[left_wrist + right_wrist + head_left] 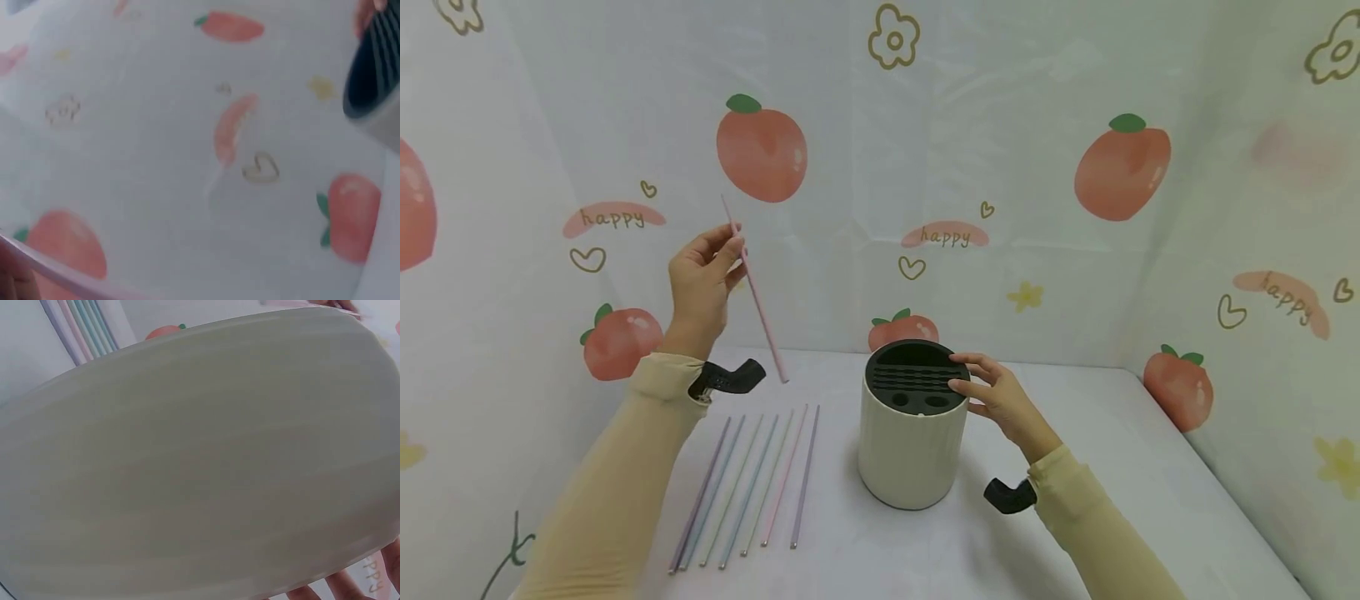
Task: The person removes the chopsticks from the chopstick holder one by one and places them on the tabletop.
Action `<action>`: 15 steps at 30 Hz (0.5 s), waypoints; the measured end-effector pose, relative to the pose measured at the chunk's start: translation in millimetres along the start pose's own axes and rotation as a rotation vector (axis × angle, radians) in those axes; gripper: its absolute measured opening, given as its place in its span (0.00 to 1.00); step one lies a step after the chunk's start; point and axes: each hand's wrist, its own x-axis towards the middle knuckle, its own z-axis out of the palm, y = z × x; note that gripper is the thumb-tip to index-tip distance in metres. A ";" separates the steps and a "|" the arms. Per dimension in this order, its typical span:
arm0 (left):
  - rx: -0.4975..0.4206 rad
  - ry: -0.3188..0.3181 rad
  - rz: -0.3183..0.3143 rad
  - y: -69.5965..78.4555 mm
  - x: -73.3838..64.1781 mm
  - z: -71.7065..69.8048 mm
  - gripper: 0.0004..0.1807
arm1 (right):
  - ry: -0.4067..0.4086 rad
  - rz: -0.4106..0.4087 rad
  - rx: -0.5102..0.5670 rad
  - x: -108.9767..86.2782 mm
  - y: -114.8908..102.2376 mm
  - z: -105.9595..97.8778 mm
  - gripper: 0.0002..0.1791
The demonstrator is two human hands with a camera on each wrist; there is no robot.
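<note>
My left hand (703, 279) is raised on the left and pinches a thin pink stick (762, 308) between thumb and fingers. The stick slants, its lower end pointing down toward the table. In the left wrist view the pink stick (59, 273) crosses the lower left corner. At the table's middle stands a round cream utensil holder (910, 458) with a dark top, which has wavy slots, two round holes and a wide opening. My right hand (1000, 400) holds its right rim, fingertips over the edge. In the right wrist view the holder's wall (200, 462) hides most of that hand.
Several thin coloured sticks (765, 475), purple, blue, green and pink, lie side by side on the white table (1075, 500), left of the holder. Behind rises a white cloth backdrop (850, 167) printed with fruit. Another cloth wall closes the right side.
</note>
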 end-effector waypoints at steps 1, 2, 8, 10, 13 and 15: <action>0.028 0.020 -0.032 -2.4 1.0 -10.5 0.07 | 0.000 -0.001 -0.002 0.2 0.1 -0.2 0.30; 0.058 0.037 -0.068 -5.4 1.5 -21.2 0.06 | 0.000 -0.003 -0.003 0.4 0.2 -0.3 0.30; 0.362 0.024 -0.309 -30.2 -7.5 -92.2 0.05 | -0.003 -0.012 -0.007 1.0 1.6 -1.1 0.30; 0.491 -0.012 -0.370 -40.8 -13.5 -115.0 0.05 | -0.005 -0.014 -0.003 1.0 1.7 -1.3 0.30; 0.642 -0.049 -0.443 -58.1 -24.7 -145.0 0.06 | -0.006 -0.014 0.001 0.8 1.8 -1.4 0.30; 0.670 -0.049 -0.495 -69.4 -32.8 -161.6 0.07 | -0.005 -0.014 0.000 0.6 1.8 -1.3 0.30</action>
